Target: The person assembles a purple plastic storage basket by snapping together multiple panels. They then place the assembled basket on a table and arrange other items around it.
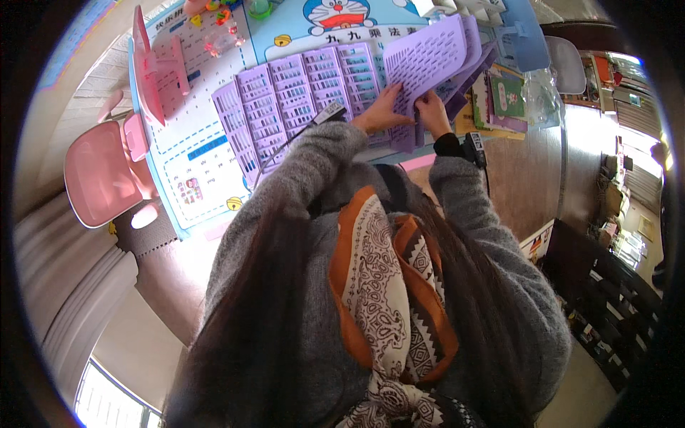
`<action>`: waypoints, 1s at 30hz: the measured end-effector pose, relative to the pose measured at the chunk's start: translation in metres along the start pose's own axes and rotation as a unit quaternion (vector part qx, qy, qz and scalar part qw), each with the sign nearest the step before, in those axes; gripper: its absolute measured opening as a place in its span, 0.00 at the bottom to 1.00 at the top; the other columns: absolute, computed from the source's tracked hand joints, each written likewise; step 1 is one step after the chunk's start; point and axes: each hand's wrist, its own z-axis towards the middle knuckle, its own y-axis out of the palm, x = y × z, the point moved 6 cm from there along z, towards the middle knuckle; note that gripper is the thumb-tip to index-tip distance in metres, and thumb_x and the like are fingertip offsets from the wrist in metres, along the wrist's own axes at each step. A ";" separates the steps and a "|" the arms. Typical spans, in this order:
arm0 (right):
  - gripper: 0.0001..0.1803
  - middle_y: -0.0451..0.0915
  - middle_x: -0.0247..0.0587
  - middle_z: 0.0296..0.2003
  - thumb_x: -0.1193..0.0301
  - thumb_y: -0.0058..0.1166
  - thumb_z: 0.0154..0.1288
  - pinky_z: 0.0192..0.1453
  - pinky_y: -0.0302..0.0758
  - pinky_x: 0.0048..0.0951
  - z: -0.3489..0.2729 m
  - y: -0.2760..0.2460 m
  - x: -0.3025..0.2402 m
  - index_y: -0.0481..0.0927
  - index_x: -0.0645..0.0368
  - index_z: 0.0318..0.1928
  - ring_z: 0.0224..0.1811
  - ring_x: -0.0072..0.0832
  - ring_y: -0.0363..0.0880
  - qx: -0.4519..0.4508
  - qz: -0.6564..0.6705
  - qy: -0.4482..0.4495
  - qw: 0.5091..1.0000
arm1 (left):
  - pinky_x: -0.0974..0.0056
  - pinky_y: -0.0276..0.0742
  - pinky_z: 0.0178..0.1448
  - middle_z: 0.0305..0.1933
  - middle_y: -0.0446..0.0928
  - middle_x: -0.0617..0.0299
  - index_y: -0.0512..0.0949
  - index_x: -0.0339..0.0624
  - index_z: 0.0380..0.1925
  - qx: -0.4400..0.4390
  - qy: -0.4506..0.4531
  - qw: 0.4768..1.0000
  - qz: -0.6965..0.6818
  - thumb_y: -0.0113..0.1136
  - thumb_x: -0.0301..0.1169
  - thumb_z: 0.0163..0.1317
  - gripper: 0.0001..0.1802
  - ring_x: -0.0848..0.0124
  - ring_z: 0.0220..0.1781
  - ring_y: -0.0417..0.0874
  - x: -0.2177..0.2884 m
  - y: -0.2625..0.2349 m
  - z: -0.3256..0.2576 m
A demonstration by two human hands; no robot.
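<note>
Purple slotted plastic panels (424, 60), standing on edge and close together, rise at the right of the table. My left hand (385, 113) grips the lower left corner of the front panel, thumb apart from the fingers. Right beside it, my right hand (432, 114) has its fingers closed on the lower edge of the same purple piece; the fingertips are partly hidden. To the left, a wide purple slotted lattice (292, 93) with raised ribs lies flat on the table, close to my left forearm.
The patterned table mat (175, 153) lies beneath. A pink stand (150, 71) and pink chair (100, 175) are at left. Small colourful toys (225, 39) lie at the back. Booklets (508, 96), clear plastic wrap (541, 100) and a blue bin (524, 39) occupy the right end.
</note>
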 end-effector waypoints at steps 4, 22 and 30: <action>0.19 0.76 0.55 0.43 0.66 0.47 0.59 0.47 0.69 0.41 0.000 -0.001 0.000 0.72 0.66 0.47 0.45 0.49 0.74 -0.027 -0.028 0.039 0.998 | 0.58 0.51 0.70 0.67 0.49 0.37 0.50 0.28 0.64 0.017 -0.034 0.999 -0.034 0.72 0.49 0.38 0.59 0.48 0.70 0.50 -0.003 -0.003 0.007; 0.16 0.74 0.51 0.31 0.64 0.52 0.61 0.40 0.70 0.36 0.007 -0.027 -0.038 0.71 0.66 0.38 0.34 0.36 0.74 0.029 -0.023 -0.050 0.998 | 0.57 0.62 0.62 0.59 0.62 0.43 0.57 0.31 0.61 0.151 -0.118 0.970 -0.150 0.66 0.40 0.51 0.42 0.54 0.61 0.64 -0.008 -0.035 0.000; 0.16 0.75 0.36 0.42 0.70 0.49 0.65 0.45 0.69 0.23 -0.001 -0.066 -0.142 0.71 0.66 0.49 0.42 0.21 0.71 0.003 0.218 -0.116 0.969 | 0.69 0.75 0.46 0.34 0.78 0.65 0.75 0.40 0.35 0.151 -0.074 0.786 -0.594 0.55 0.28 0.62 0.04 0.75 0.38 0.79 0.057 -0.061 -0.006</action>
